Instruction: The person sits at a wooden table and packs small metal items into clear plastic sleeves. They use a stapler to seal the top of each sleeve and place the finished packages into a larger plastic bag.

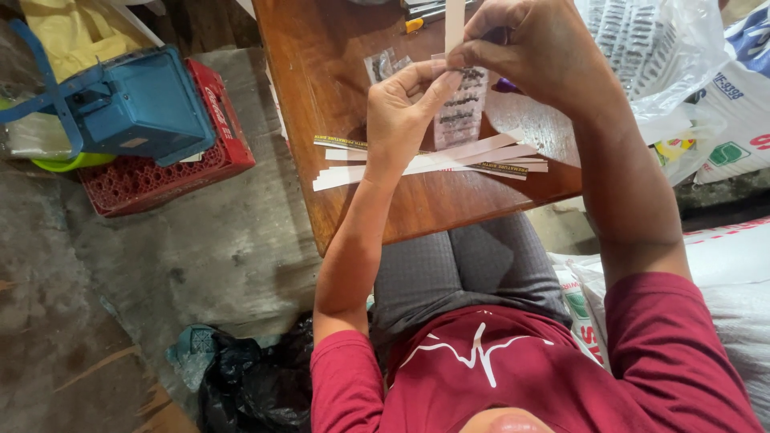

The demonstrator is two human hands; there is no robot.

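Note:
My left hand [405, 108] pinches the top edge of a small clear plastic packet [460, 108] with dark small pieces inside, held above the wooden table [337, 72]. My right hand [533, 52] grips the same packet's top together with a white paper strip [454, 22] that sticks upward. A purple object shows under my right palm. Beneath the hands, several white and printed paper strips [433, 160] lie fanned on the table near its front edge.
Another small clear packet [383, 64] lies on the table. A large clear bag of packets [650, 40] sits at the right beside white sacks [738, 104]. A blue device [136, 104] rests on a red crate [160, 172] at left; a black bag [249, 385] lies on the floor.

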